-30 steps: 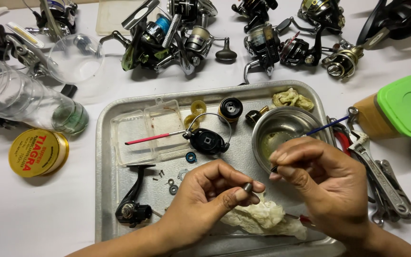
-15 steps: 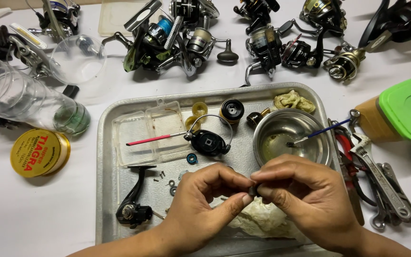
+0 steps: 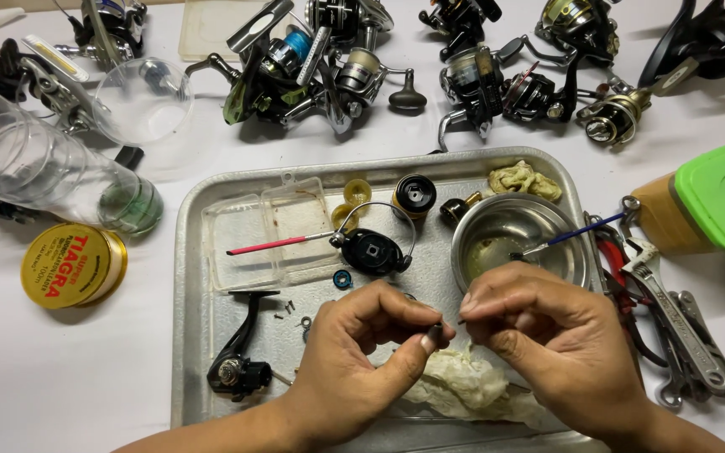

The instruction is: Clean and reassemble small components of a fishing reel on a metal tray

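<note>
Hands have drawn together over the tray since a second ago, when the right one sat apart near the bowl.

The left hand (image 3: 354, 361) pinches a small dark metal part (image 3: 434, 334) between thumb and forefinger, held up off the tray where both hands can work it; the right hand (image 3: 547, 344) meets it with fingertips pressed on something thin, too small to identify. Below them lies a crumpled cloth (image 3: 463, 386), near the front edge of the metal tray (image 3: 190, 335), which keeps loose screws and reel pieces from straying. A steel bowl (image 3: 509, 235) with a blue brush sits toward the tray's back right corner. On the worktop's left edge lies a round yellow tin (image 3: 73, 264) with red lettering; at the right edge, a green-lidded tub (image 3: 706, 201).
</note>
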